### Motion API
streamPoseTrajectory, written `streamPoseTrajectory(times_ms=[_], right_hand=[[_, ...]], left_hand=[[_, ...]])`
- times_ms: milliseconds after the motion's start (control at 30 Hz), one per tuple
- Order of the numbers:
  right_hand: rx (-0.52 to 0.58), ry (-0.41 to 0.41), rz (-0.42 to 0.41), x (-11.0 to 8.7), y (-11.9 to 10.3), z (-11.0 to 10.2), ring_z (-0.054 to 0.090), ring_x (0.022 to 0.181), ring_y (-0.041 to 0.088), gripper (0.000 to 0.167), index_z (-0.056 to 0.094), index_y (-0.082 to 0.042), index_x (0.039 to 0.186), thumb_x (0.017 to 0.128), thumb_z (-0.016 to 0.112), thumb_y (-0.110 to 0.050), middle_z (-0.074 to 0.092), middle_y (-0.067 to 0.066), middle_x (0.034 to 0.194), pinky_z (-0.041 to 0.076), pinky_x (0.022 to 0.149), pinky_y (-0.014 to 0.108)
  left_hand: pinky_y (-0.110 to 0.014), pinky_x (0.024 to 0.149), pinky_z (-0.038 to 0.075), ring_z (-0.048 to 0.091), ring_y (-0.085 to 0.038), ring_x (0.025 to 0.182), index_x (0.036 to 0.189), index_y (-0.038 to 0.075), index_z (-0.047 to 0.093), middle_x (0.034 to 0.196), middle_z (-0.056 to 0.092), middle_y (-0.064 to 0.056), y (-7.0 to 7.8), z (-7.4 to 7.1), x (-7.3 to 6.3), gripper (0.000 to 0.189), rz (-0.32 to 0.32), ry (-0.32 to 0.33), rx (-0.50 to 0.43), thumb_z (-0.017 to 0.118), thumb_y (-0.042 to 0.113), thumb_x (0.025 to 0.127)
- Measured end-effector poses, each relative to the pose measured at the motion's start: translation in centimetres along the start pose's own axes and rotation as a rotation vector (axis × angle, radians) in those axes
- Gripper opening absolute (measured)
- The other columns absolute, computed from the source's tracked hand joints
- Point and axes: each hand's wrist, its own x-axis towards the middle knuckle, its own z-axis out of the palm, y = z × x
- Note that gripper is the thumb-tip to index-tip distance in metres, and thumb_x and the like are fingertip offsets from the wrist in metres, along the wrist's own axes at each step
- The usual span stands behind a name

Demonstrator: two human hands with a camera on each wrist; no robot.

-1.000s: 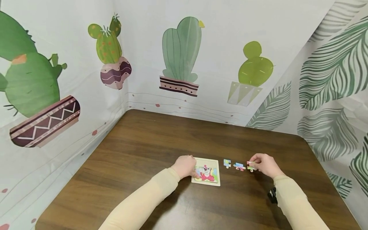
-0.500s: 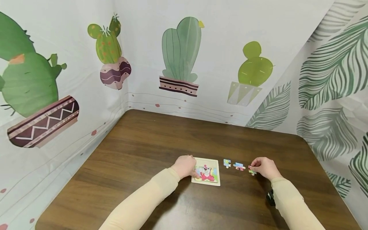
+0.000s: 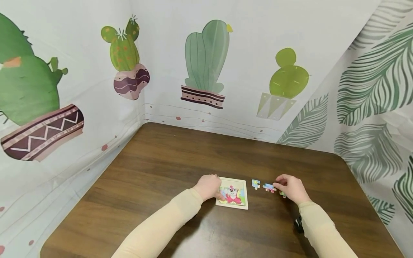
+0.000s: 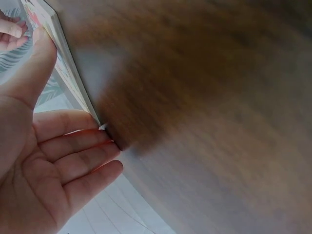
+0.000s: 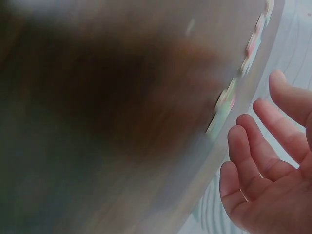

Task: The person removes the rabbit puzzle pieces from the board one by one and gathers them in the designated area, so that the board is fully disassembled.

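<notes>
A square puzzle board (image 3: 246,195) with a pale rim lies on the table; several assembled pieces in its lower part show a cartoon animal in pink. My left hand (image 3: 207,187) holds its left side, with the thumb (image 4: 43,48) on the face and the fingers at the edge. Three loose pieces lie to the right: a blue one (image 3: 256,184), a blue and pink one (image 3: 269,187) and a green one (image 3: 282,194) partly hidden by my right hand (image 3: 293,188). That hand hovers beside them, fingers loosely bent and holding nothing in the right wrist view.
The brown wooden table (image 3: 180,157) extends to a white backdrop (image 3: 161,71) printed with cacti and leaves. A black device (image 3: 298,224) sits at the right wrist.
My right hand has set down and released the green piece at the right end of the row, then shifted left towards the middle piece. The left hand stays on the puzzle board.
</notes>
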Motion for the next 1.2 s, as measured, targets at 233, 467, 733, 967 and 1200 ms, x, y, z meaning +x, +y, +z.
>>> streamPoseTrajectory(times_ms=[233,467,733,967,1200], right_hand=[[0.031,0.017,-0.048,0.7,-2.4,1.3,0.057,0.071,0.017,0.021,0.067,-0.002,0.097,0.084,0.072,-0.019,0.065,0.006,0.082,0.046,0.062,0.031],[0.053,-0.014,-0.088,1.8,-5.6,3.2,0.056,0.069,0.013,0.020,0.070,-0.003,0.092,0.082,0.074,-0.020,0.066,0.003,0.079,0.047,0.062,0.028],[0.068,-0.067,-0.123,2.4,-8.9,5.6,0.052,0.069,0.012,0.017,0.072,-0.006,0.087,0.081,0.075,-0.021,0.063,-0.001,0.076,0.045,0.064,0.028],[0.098,-0.105,-0.181,2.4,-11.4,7.0,0.052,0.068,0.009,0.016,0.073,-0.007,0.086,0.077,0.078,-0.020,0.061,-0.003,0.074,0.046,0.063,0.025],[0.096,-0.158,-0.265,2.1,-13.2,7.8,0.052,0.069,0.009,0.017,0.073,-0.006,0.087,0.075,0.079,-0.017,0.060,0.000,0.077,0.046,0.062,0.024]], left_hand=[[-0.031,0.062,0.054,0.066,-0.018,0.074,0.061,0.017,0.058,0.087,0.070,-0.001,0.1,0.0,0.1,0.050,0.013,-0.015,0.015,0.073,0.065,0.065],[-0.030,0.064,0.054,0.067,-0.018,0.079,0.065,0.017,0.062,0.093,0.071,-0.002,0.1,0.0,0.1,0.050,0.010,-0.022,0.034,0.071,0.066,0.066],[-0.030,0.065,0.054,0.067,-0.017,0.082,0.061,0.018,0.056,0.091,0.071,-0.001,0.0,-0.4,0.0,0.049,0.017,-0.019,0.023,0.072,0.065,0.066],[-0.030,0.065,0.054,0.067,-0.017,0.080,0.072,0.017,0.068,0.092,0.071,-0.001,0.1,-0.6,-0.1,0.048,0.008,-0.029,0.026,0.071,0.065,0.067],[-0.029,0.066,0.054,0.067,-0.016,0.081,0.085,0.016,0.074,0.093,0.071,-0.001,0.0,-0.4,-0.1,0.055,0.011,-0.021,0.047,0.070,0.067,0.065]])
